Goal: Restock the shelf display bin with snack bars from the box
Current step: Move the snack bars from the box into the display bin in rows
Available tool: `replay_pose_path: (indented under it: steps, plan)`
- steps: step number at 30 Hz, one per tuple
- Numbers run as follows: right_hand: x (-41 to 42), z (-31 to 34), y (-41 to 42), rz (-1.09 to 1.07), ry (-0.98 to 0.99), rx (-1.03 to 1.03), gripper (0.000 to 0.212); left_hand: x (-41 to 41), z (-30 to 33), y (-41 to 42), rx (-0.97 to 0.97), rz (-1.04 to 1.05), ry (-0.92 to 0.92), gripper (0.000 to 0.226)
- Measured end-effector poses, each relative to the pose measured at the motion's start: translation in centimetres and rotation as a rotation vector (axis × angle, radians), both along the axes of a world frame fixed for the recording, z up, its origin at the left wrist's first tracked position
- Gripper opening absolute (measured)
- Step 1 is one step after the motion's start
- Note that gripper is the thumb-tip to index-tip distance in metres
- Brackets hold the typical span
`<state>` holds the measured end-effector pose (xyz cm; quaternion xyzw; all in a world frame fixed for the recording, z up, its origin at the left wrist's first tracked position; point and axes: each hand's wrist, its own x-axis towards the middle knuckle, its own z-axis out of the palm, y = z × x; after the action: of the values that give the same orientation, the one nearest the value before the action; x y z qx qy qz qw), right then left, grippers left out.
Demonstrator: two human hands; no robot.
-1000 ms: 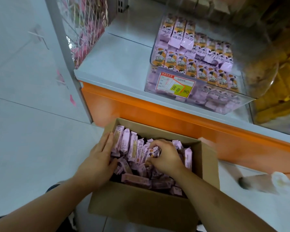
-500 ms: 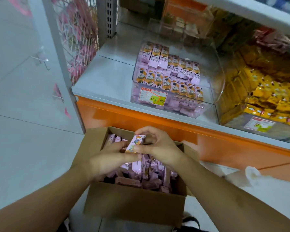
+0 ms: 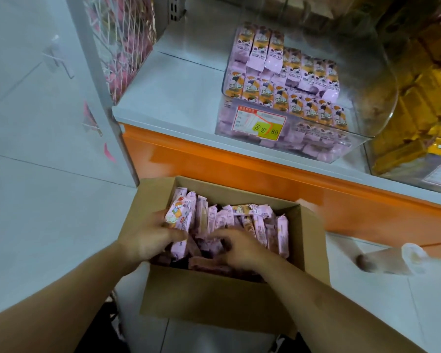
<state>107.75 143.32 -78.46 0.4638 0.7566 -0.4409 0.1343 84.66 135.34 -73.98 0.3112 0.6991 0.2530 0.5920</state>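
An open cardboard box (image 3: 214,299) sits low in front of me, full of pink-wrapped snack bars (image 3: 260,222). My left hand (image 3: 148,238) is at the box's left side, its fingers closed around a small bunch of bars (image 3: 180,215) standing upright. My right hand (image 3: 239,247) reaches down among the bars in the middle of the box; blur hides whether it grips any. On the grey shelf above stands the clear display bin (image 3: 351,149), holding neat rows of the same bars behind a price label (image 3: 260,123).
An orange shelf front (image 3: 239,164) runs between the box and the bin. A second clear bin with yellow packs (image 3: 418,138) stands to the right. A grey upright and wire rack with pink goods (image 3: 117,52) are at left. A white object (image 3: 392,258) lies at right on the floor.
Both hands have dropped back into the box from holding one bar above it. The left hand now clasps a bunch of bars; the right hand digs into the middle.
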Motion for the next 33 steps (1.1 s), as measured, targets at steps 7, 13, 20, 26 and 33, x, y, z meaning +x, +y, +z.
replay_pose_path:
  steps: [7,13,20,26,33]
  plan:
    - [-0.9,-1.8,-0.7,0.135,-0.069,0.116,0.043,0.0,-0.7,0.6,-0.020,0.023,-0.029,0.031]
    - [1.2,1.1,0.2,0.036,-0.016,0.177,0.020,0.7,1.5,0.4,-0.003,0.003,-0.032,0.037]
    - [2.6,11.7,2.3,-0.165,0.164,0.114,0.017,1.9,8.1,0.8,0.135,-0.036,0.046,0.035]
    - [3.7,24.9,2.4,-0.225,0.474,0.101,0.017,2.8,17.8,0.9,0.328,-0.142,0.091,0.059]
    - [6.8,33.5,0.0,-0.268,0.750,0.235,0.030,3.8,26.5,0.8,0.468,0.006,-0.033,0.012]
